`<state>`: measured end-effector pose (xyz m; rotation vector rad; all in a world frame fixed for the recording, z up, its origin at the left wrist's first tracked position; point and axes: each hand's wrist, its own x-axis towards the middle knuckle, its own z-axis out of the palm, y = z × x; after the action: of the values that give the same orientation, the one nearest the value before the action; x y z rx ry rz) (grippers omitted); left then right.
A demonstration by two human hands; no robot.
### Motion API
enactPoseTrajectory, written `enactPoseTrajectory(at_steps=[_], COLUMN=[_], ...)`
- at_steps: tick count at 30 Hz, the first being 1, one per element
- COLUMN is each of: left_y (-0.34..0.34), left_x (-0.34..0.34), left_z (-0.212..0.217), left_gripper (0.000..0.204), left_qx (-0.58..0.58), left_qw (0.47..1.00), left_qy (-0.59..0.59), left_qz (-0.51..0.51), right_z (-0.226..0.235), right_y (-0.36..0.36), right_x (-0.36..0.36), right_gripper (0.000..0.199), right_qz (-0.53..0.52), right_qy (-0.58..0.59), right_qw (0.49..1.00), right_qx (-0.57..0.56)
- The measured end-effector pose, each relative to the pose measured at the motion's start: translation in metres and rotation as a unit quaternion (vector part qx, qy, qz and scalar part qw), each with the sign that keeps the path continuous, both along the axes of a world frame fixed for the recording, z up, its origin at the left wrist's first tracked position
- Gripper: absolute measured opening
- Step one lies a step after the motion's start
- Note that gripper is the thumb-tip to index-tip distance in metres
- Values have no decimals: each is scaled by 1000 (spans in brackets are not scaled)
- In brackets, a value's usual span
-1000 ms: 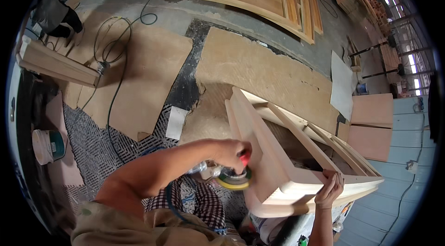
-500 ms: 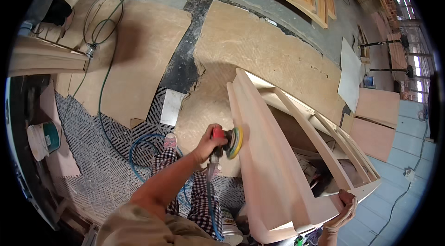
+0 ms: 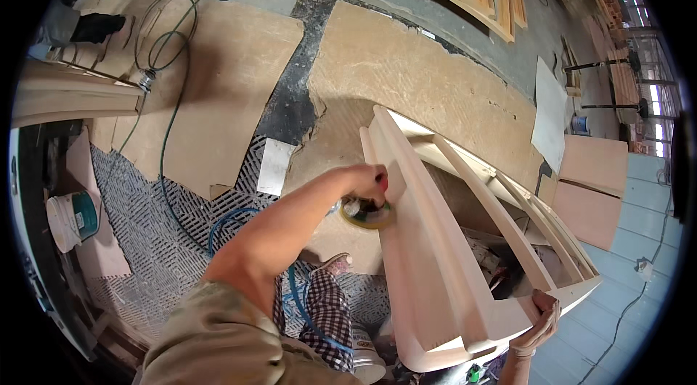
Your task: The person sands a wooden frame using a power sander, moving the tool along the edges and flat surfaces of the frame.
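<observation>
Left hand (image 3: 369, 182) is gripping the sander (image 3: 372, 217), right hand (image 3: 536, 327) clasping the frame (image 3: 428, 261), looking stiff, bulky, its rails (image 3: 494, 212) seemingly offering holds.

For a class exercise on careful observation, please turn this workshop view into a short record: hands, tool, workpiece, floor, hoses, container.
Left hand: holding a sander, partly hidden by the hand
Tool position: beside the left face of the wooden frame; contact hard to tell
Right hand: gripping the frame's near right corner
Workpiece: pale wood, bars with open gaps
Floor: brown sheets, patterned mat
Hoses: green hose, blue hose
Container: white-and-green bucket, far left
</observation>
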<state>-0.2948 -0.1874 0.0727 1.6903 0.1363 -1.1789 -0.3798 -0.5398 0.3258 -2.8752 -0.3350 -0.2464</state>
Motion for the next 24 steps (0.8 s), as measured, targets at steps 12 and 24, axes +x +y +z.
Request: enactPoseTrajectory(at_steps=[12,24], left_y=[2,-47], left_x=[-105,-187], left_z=[85,29], left_gripper=[61,57], left_qx=[-239,-295], left_qw=[950,819], left_qy=[-200,-36], left_qz=[-1,490], right_z=[-5,-7], right_y=[-12,-12], right_x=[-10,0], right_gripper=[34,34], right_qz=[49,110], right_qy=[-5,-59], right_qw=[997,988], right_qx=[-53,-89])
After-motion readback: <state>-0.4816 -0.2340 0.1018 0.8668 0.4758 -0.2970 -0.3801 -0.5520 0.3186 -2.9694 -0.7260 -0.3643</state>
